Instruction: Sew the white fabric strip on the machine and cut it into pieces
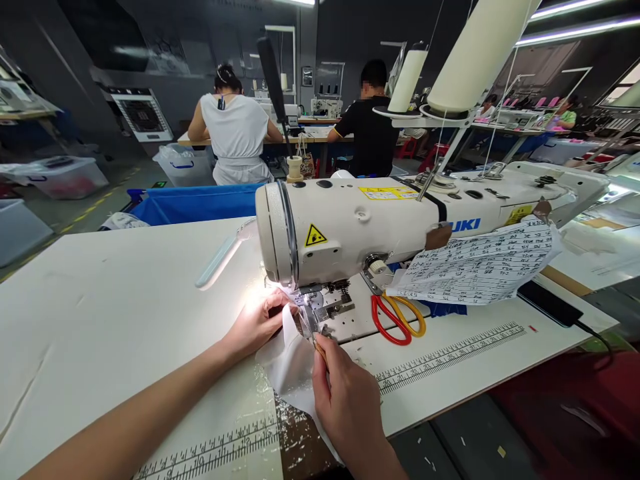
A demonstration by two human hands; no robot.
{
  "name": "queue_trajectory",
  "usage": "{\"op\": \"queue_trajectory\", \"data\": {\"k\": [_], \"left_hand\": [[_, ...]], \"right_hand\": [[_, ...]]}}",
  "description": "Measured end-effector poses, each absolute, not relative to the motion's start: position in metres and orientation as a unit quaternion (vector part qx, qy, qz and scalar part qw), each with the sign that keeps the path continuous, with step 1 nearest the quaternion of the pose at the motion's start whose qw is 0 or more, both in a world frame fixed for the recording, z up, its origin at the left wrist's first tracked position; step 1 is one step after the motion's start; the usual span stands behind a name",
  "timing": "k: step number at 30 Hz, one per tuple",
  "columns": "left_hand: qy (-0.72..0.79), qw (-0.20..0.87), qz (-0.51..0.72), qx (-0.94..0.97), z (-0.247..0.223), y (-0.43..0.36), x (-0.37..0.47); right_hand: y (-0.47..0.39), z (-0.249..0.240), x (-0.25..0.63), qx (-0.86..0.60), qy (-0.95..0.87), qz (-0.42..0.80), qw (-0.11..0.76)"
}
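Cloth (285, 363), one piece; two hands (260, 320) (347, 393); one handheld tool (320, 349).

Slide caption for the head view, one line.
At a white sewing machine, the left hand touches white fabric while the right hand holds a slim brown-handled tool.

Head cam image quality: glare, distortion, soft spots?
Head view: strong glare beside the left hand, under the sewing machine; head view: ceiling tube blown out; head view: large thread cone looks stretched near the top edge, likely wide-angle distortion; head view: far worker in green lacks fine detail.
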State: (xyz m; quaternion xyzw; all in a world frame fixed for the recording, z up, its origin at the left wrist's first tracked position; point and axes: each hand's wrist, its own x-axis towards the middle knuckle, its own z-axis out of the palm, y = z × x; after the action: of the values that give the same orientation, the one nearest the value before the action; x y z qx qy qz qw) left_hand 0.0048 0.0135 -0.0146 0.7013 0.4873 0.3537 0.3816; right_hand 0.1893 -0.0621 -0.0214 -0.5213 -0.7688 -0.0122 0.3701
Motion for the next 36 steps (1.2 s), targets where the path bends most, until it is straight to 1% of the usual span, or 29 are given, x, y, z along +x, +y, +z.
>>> {"op": "queue_trajectory", "data": {"k": [10, 20, 27, 32, 36], "left_hand": [[0.493, 0.366, 0.359, 0.703, -0.0134, 0.0123, 0.0062], [0.487, 0.358, 0.359, 0.712, -0.0151, 0.0132, 0.0057], [0.487, 0.346, 0.355, 0.719, -0.0166, 0.0136, 0.006], [0.491, 0.298, 0.341, 0.744, -0.017, 0.013, 0.0074], [0.494, 0.213, 0.32, 0.78, -0.0184, 0.0147, 0.0087]], "right_hand": [[-0.0607, -0.0228, 0.1867, -0.534, -0.769, -0.019, 0.351], [-0.0633, -0.0205, 0.1903, -0.517, -0.772, -0.007, 0.371], [-0.0615, -0.0206, 0.1879, -0.527, -0.771, -0.025, 0.357], [-0.0609, -0.021, 0.1869, -0.529, -0.772, -0.03, 0.351], [-0.0615, -0.0216, 0.1867, -0.532, -0.775, -0.036, 0.34]]}}
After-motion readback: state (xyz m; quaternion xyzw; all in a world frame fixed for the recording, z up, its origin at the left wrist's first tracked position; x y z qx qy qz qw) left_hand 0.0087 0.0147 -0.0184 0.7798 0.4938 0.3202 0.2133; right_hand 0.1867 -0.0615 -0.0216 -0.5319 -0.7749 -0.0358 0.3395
